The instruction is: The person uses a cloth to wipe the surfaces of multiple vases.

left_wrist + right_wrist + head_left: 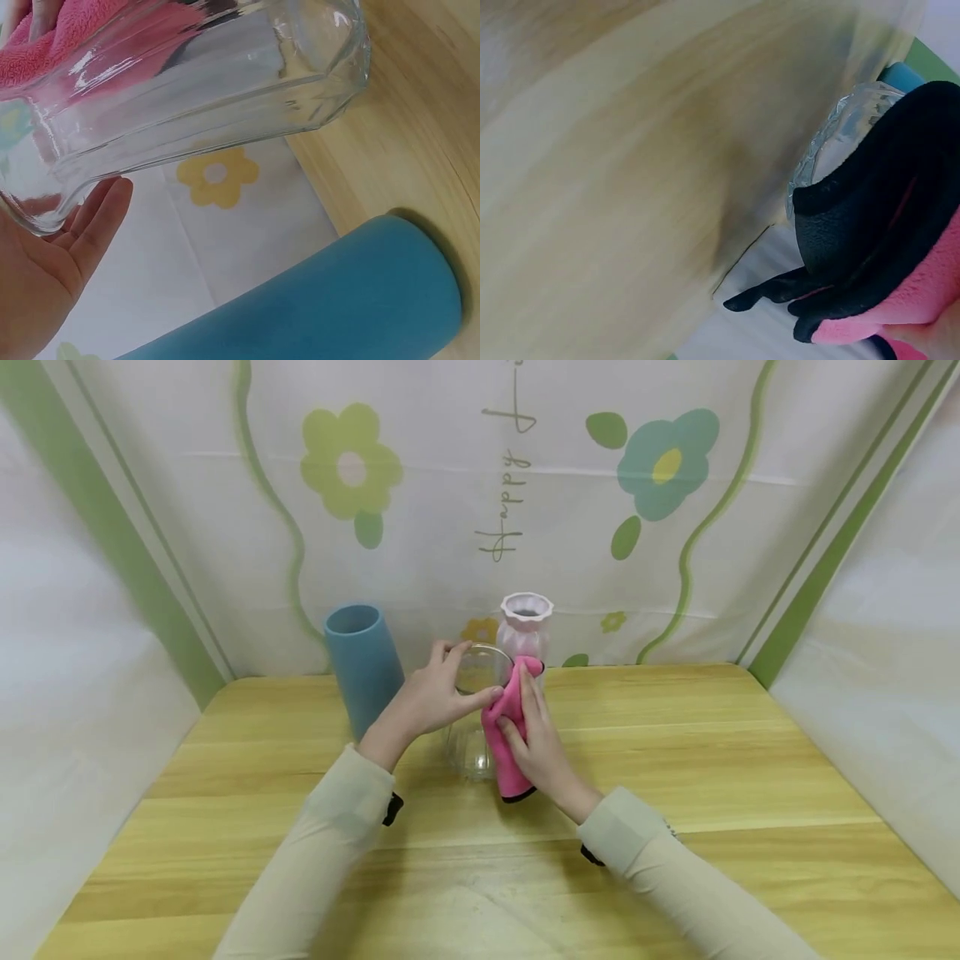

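A clear glass vase (468, 747) with faceted sides stands near the middle of the table. My left hand (430, 700) grips it by the neck, thumb on the near side of the rim and fingers around the far side. In the left wrist view, those fingers (105, 217) show behind the neck of the glass. My right hand (542, 747) holds a pink cloth (508, 768) with black edging against the vase's right side. The cloth's dark border (870, 217) hangs loose in the right wrist view, hiding much of the glass.
A tall blue vase (363, 672) stands left of the glass one, near my left wrist. Behind the cloth is a pale pink vase (522, 631) with a scalloped rim. A flower-printed curtain (442, 468) hangs along the back edge of the wooden table (712, 760).
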A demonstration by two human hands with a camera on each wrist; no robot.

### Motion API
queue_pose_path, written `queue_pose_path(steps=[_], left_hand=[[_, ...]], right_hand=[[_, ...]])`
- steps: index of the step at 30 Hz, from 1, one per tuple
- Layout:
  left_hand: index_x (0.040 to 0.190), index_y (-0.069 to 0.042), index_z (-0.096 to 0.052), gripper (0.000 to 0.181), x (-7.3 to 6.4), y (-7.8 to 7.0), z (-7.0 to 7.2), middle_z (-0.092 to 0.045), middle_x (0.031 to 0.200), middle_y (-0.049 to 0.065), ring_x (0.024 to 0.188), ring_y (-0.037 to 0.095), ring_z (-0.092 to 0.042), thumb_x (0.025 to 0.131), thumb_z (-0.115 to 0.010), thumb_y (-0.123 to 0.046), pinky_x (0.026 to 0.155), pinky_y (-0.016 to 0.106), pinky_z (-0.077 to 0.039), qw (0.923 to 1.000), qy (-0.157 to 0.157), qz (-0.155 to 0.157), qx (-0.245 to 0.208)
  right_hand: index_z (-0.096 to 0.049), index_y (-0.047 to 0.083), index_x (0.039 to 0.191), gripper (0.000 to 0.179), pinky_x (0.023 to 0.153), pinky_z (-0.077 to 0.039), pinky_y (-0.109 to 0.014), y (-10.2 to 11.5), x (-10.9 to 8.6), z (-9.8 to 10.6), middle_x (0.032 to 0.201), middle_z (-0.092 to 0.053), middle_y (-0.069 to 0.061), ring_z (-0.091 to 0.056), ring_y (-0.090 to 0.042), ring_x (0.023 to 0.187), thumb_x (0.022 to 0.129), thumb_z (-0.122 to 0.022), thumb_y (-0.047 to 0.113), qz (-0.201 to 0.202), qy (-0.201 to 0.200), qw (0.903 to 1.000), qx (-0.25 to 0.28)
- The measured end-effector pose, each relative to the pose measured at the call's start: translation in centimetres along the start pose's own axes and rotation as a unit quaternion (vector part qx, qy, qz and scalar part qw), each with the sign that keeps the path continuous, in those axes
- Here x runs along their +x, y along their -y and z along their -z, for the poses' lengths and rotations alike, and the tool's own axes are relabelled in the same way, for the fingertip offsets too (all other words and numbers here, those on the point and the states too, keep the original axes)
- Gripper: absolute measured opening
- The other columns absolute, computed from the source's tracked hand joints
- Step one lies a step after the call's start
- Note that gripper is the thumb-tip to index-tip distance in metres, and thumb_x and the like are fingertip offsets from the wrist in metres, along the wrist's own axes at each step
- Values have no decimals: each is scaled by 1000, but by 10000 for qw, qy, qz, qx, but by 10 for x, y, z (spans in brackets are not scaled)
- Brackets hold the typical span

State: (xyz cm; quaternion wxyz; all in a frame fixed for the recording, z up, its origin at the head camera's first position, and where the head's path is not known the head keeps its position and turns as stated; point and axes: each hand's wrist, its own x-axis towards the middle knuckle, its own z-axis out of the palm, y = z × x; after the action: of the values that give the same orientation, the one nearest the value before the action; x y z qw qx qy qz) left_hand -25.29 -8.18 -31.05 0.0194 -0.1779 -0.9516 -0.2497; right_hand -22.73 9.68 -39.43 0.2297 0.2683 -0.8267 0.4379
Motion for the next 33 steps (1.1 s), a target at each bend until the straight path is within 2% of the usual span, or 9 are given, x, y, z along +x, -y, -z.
queue_pose_path(steps=[6,15,24,28,33], left_hand=[[150,-15,-27,90,1,-1,0,-32,147,13,96,37,-65,83,-55,-67,87,50,-53,10000,-3,33,2],[151,-16,-26,91,2,-2,1,-31,148,12,104,39,-62,82,-55,-68,87,51,-53,9999,60,132,-84],[152,-19,-23,93,2,2,-1,-28,150,11,97,35,-64,81,-53,-71,80,47,-56,9997,123,183,-116],[152,-18,-23,94,1,1,-1,-28,150,12,92,33,-65,81,-52,-72,77,44,-56,9998,120,140,-115],[152,-18,-23,95,1,2,-1,-28,150,12,88,30,-65,81,-53,-72,74,41,-56,9998,130,94,-82]], right_hand=[[-13,2,153,76,113,-29,-53,-2,1,-1,157,-19,-21,-26,-38,143,92,-59,9,-150,-138,9998,-61],[-15,1,152,76,109,-37,-49,-1,1,-1,155,-27,-19,-37,-37,138,91,-60,8,-383,-147,9991,62],[-19,1,152,74,108,-38,-47,-1,-2,-2,152,-33,-19,-40,-36,136,91,-60,8,-433,-119,9988,189],[-25,-2,149,70,107,-40,-48,-2,-3,0,149,-37,-23,-42,-39,134,89,-61,4,-392,-34,9992,117],[-30,-7,145,68,108,-38,-47,-5,-5,5,147,-38,-26,-40,-41,135,87,-64,2,-326,294,9989,-141]])
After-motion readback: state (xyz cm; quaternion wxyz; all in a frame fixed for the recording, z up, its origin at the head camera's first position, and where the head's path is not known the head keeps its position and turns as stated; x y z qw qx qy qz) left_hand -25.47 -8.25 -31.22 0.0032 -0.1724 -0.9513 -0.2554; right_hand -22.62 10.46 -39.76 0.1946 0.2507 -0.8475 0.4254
